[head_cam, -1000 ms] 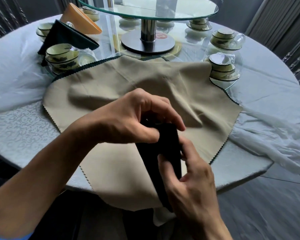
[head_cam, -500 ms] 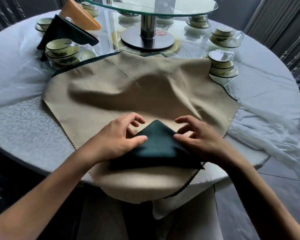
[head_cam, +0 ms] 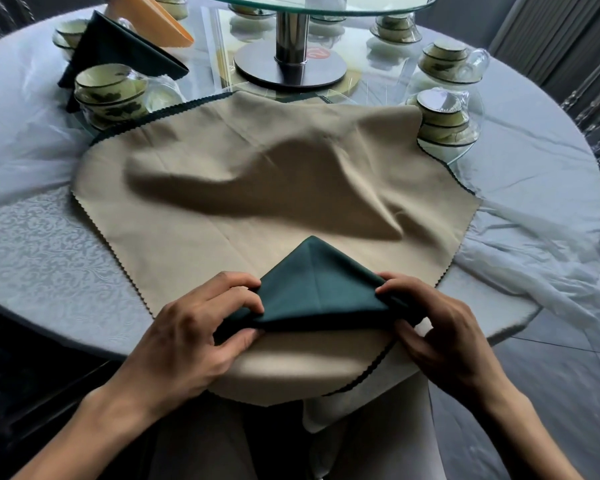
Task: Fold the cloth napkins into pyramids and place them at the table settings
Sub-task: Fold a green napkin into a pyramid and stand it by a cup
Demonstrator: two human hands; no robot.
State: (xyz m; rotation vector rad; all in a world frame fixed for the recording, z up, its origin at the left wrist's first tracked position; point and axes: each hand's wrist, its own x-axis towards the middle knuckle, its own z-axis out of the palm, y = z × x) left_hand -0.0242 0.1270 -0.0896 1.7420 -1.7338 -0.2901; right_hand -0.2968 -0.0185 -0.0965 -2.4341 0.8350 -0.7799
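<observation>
Two hands hold the green napkin [head_cam: 312, 289] at the near edge of the table [head_cam: 42, 237]. The left hand [head_cam: 191, 337] pinches its left base corner, thumb under the fold and fingers curled over the top layer; the right hand [head_cam: 440, 327] pinches the right base corner in the same manner. The napkin lies between the two hands, folded to a triangle with a centre crease, its long base running left to right along the table edge and its apex pointing away from the person. Both hands are equally near, so a lift or a stand-up of the pyramid likely requires both corners to move together. The napkin rests on a beige cloth [head_cam: 257, 161], which lies spread and rumpled across the table. Beyond the cloth, stacked bowls [head_cam: 108, 95] stand at far left and cups [head_cam: 444, 119] at far right. A finished green pyramid [head_cam: 118, 50] and an orange pyramid [head_cam: 160, 19] sit at far-left settings. A glass turntable [head_cam: 312, 5] stands at centre.
</observation>
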